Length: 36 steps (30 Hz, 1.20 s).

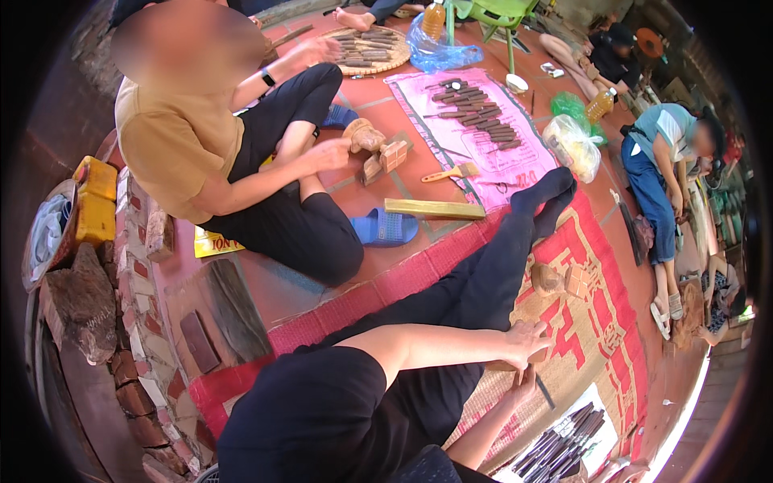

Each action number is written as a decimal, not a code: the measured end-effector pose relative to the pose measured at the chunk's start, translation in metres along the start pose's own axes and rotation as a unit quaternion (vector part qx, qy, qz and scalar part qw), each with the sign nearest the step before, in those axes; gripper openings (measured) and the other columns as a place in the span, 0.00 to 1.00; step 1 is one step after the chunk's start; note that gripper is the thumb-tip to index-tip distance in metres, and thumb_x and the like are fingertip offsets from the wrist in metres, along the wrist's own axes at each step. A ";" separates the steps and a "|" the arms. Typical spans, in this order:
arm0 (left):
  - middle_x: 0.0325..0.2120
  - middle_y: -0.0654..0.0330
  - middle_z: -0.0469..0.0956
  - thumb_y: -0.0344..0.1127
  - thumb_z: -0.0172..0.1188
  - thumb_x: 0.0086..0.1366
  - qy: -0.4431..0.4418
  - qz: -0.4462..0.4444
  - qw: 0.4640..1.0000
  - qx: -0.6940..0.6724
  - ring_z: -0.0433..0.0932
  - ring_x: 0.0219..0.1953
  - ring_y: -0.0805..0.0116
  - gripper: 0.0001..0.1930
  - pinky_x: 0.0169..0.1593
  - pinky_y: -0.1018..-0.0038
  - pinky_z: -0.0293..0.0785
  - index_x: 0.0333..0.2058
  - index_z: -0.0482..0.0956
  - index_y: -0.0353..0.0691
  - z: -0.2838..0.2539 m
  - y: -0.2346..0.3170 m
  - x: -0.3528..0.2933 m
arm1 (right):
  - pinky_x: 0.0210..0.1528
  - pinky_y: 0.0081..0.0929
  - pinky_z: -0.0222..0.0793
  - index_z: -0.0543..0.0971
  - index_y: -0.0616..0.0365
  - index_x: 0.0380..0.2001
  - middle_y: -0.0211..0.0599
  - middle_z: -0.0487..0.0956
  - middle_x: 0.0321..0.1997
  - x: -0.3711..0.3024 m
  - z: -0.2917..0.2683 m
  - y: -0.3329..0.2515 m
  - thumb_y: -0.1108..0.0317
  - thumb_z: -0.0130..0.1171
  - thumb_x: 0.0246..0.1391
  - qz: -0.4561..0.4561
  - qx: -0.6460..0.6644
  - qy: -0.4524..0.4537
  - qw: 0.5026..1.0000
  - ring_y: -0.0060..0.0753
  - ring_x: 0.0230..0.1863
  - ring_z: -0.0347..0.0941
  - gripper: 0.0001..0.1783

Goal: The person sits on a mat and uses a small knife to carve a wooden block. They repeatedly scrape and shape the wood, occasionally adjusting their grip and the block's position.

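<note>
My left hand (pixel 525 344) reaches across my lap, fingers bent over a small brown wooden piece (pixel 501 366) that it mostly hides. Just below it, my right hand (pixel 522 388) is closed against the underside of the same piece; what its fingers hold is hidden. A slim dark rod (pixel 547 395) shows beside the right hand, and I cannot tell whether it is held or lies on the mat. Past my hands, a carved wooden figure (pixel 547 278) on a block-like base (pixel 576 282) lies on the mat (pixel 620 354). Many dark-handled carving tools (pixel 560 451) lie near my right forearm.
A seated person (pixel 177 153) at the left is beside another wooden carving (pixel 366 137). Ahead are a wooden bar (pixel 435 208), a brush (pixel 451 172), a blue slipper (pixel 385 228) and a pink cloth (pixel 407 97) with rows of tools. At the right, another person (pixel 664 153) bends forward.
</note>
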<state>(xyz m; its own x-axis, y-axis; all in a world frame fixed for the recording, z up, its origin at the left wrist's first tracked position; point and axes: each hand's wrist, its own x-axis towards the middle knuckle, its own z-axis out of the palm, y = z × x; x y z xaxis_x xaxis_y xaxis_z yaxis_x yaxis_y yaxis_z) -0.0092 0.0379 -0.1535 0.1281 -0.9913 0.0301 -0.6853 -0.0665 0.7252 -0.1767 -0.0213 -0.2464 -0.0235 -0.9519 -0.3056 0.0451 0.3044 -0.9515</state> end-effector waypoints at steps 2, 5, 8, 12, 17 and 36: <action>0.49 0.47 0.59 0.38 0.71 0.34 0.003 0.007 1.000 -0.015 0.62 0.52 0.48 0.42 0.49 0.56 0.64 0.54 0.66 0.47 -0.002 0.001 0.001 | 0.52 0.37 0.69 0.70 0.73 0.45 0.54 0.72 0.50 0.014 -0.006 0.009 0.68 0.52 0.53 -0.033 -0.052 -0.037 0.997 0.44 0.52 0.70 0.20; 0.48 0.49 0.59 0.37 0.71 0.34 0.012 0.002 1.000 -0.001 0.63 0.50 0.49 0.42 0.49 0.56 0.64 0.54 0.66 0.48 -0.001 0.003 -0.001 | 0.50 0.34 0.70 0.71 0.72 0.43 0.53 0.72 0.50 0.023 -0.014 0.018 0.66 0.53 0.53 0.008 0.008 -0.020 1.000 0.42 0.51 0.71 0.19; 0.48 0.49 0.59 0.36 0.70 0.35 0.011 0.001 1.000 -0.006 0.63 0.50 0.49 0.42 0.49 0.56 0.64 0.54 0.66 0.49 -0.002 0.003 -0.004 | 0.47 0.31 0.72 0.69 0.72 0.45 0.50 0.73 0.49 0.021 -0.021 0.009 0.66 0.53 0.53 0.097 0.071 0.063 0.991 0.40 0.49 0.72 0.21; 0.48 0.50 0.60 0.37 0.70 0.36 -0.005 -0.008 1.000 -0.004 0.63 0.51 0.50 0.41 0.50 0.56 0.64 0.54 0.67 0.49 -0.005 0.003 -0.002 | 0.45 0.32 0.71 0.69 0.70 0.46 0.49 0.74 0.48 0.017 -0.006 0.011 0.66 0.53 0.52 -0.008 -0.009 -0.065 0.998 0.39 0.48 0.72 0.21; 0.49 0.49 0.59 0.37 0.69 0.37 0.008 0.008 1.000 0.018 0.65 0.49 0.49 0.37 0.46 0.56 0.67 0.51 0.68 0.45 -0.002 0.004 -0.001 | 0.45 0.32 0.71 0.69 0.71 0.44 0.50 0.73 0.49 0.027 -0.011 0.010 0.66 0.48 0.53 0.068 0.044 -0.019 0.997 0.43 0.49 0.72 0.19; 0.49 0.47 0.64 0.36 0.65 0.42 -0.030 0.009 0.999 -0.014 0.64 0.53 0.47 0.34 0.52 0.56 0.66 0.52 0.66 0.43 -0.035 0.004 -0.011 | 0.35 0.27 0.74 0.77 0.61 0.35 0.39 0.79 0.36 0.019 0.013 0.019 0.70 0.56 0.50 0.012 -0.019 -0.060 0.998 0.34 0.35 0.76 0.09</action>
<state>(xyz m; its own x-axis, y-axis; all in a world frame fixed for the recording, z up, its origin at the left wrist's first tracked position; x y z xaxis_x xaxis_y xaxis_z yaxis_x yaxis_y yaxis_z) 0.0118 0.0524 -0.1264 0.0720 -0.9974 0.0024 -0.6671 -0.0464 0.7435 -0.1632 -0.0338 -0.2694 0.0965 -0.9414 -0.3233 0.0055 0.3253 -0.9456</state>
